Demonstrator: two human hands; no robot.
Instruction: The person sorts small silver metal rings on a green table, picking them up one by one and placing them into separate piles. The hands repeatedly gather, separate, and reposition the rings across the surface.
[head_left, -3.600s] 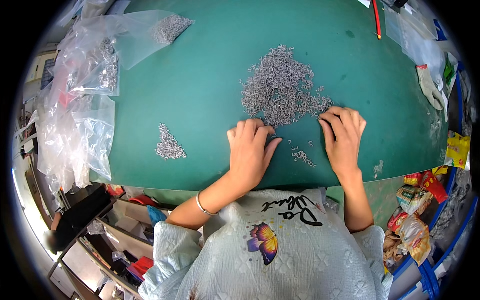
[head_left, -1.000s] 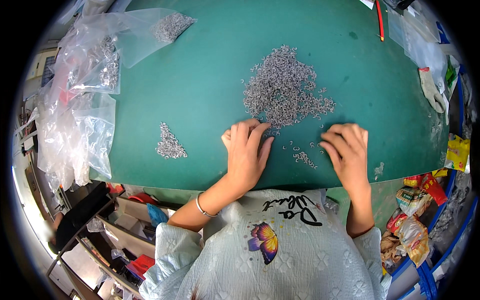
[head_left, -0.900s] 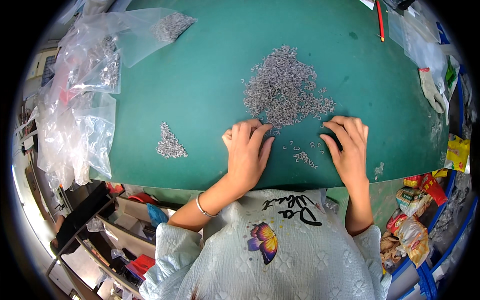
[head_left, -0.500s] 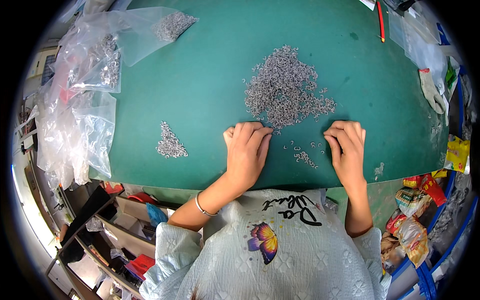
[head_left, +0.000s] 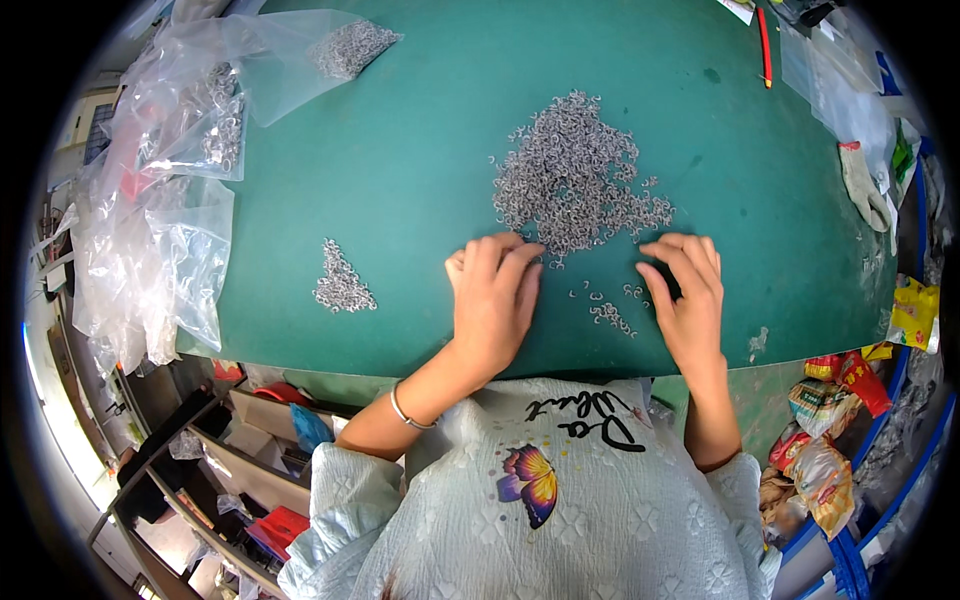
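A green worktop (head_left: 400,150) fills most of the view, its near edge curving in front of the person's pale shirt (head_left: 620,530). Crumpled clear plastic bags (head_left: 180,270) lie along the worktop's left side, and grey metal pieces show through the film of some of them. The main heap of small, open-ring pieces (head_left: 570,175) spreads on the worktop right of centre, just beyond the hands, its narrow end pointing toward the person.

The left hand (head_left: 541,259) rests at that narrow end with its fingers bent, the index fingertip and thumb close together beside the lowest pieces; at this scale I cannot tell whether a piece is pinched between them. The right hand (head_left: 643,259) is at the heap's lower right edge, fingers curved and the thumb parted from the index finger, its grip loose.

A grey-white glove (head_left: 862,185) lies near the worktop's right edge. At the far left, a packed bag corner (head_left: 355,47) bulges with pieces. A smaller heap (head_left: 343,282) sits well apart, to the left of the left hand. A slim red stick (head_left: 766,48) lies at the far right. A little cluster (head_left: 612,318) of loose pieces lies between the hands, nearer the person. A metal bangle (head_left: 403,407) circles the left wrist.
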